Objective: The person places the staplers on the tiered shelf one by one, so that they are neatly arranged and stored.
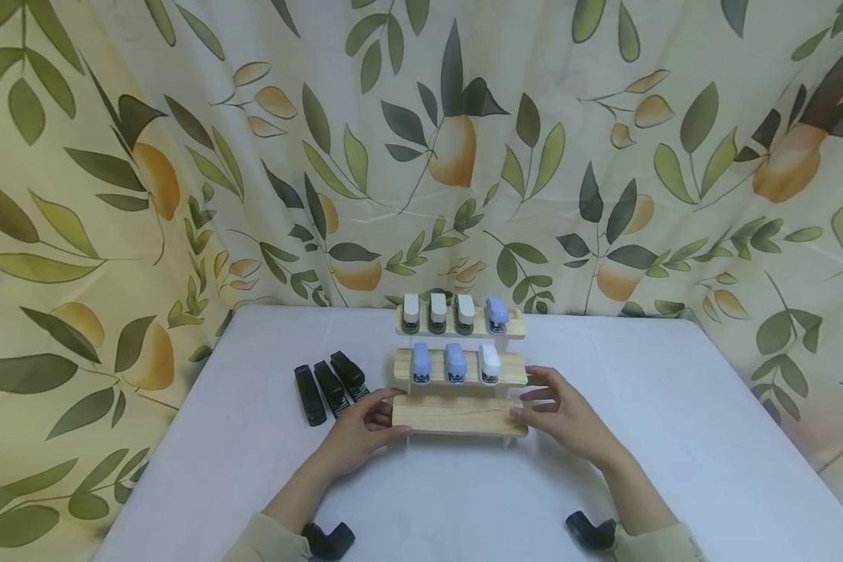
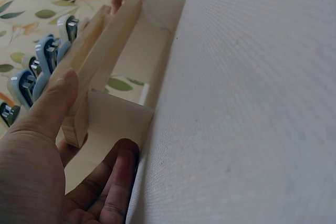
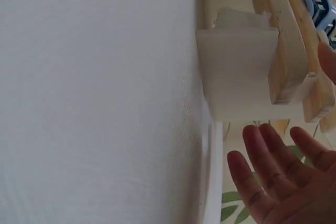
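Observation:
A three-tier wooden display stand (image 1: 457, 415) rises in steps on the table, its lowest board bare. My left hand (image 1: 361, 429) grips that board's left end; in the left wrist view the thumb (image 2: 65, 90) lies along the wood and other fingers reach round below. At the opposite end is my right hand (image 1: 565, 414), its thumb over the board's corner and its fingers extended beside the stand. Small staplers fill the upper tiers: three whitish ones (image 1: 438, 312) and a blue stapler (image 1: 496, 314) on top, two blue staplers (image 1: 455, 361) and a white stapler (image 1: 489, 363) in the middle.
Three black staplers (image 1: 330, 386) lie side by side on the white tabletop (image 1: 457, 499), left of the stand. A leaf-and-fruit patterned curtain (image 1: 421, 156) hangs behind the table's far edge. Black wrist mounts (image 1: 330, 541) show near both sleeves.

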### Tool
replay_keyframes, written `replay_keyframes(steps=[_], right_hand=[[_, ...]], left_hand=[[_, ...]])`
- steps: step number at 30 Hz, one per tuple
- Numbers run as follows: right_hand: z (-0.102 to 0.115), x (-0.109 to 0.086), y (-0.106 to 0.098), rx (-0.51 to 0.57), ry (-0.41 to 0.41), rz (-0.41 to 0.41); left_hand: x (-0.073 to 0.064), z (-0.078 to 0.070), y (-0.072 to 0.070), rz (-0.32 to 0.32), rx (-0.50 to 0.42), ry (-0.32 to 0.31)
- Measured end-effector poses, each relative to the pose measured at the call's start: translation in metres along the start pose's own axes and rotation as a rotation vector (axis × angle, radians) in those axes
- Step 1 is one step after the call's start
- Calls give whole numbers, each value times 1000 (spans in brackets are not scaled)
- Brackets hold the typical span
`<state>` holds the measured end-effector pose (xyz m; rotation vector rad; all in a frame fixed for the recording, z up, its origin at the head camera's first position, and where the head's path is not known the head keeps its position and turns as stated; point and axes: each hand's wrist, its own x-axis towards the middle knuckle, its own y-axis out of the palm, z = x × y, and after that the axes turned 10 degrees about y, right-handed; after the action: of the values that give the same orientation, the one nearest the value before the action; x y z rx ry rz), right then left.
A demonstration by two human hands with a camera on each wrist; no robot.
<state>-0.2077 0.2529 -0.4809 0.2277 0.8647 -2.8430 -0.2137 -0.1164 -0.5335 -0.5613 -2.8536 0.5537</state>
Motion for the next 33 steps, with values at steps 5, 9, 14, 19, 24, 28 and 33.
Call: replay_keyframes(steps=[5,9,14,19,24,28,33], right_hand=[[-3,0,4,60,-14,54],[-6,2,8,94,-32,97],[-12,5,13,95,-58,107],[-17,6,16,68,-52,107],[-19,7,18,82,-55,136],[-20,8,19,101,-62,141],[-23,9,19,101,-64,130]], left_hand=[[-1,-1,0,0,9,10],[-1,-1,0,5,6,10],[-1,-1,0,7,-12,0],[0,1,0,10,-10,-4],[1,2,0,5,-19,-9],[1,2,-1,-3,-27,-9],[-1,1,0,-1,-38,-11]])
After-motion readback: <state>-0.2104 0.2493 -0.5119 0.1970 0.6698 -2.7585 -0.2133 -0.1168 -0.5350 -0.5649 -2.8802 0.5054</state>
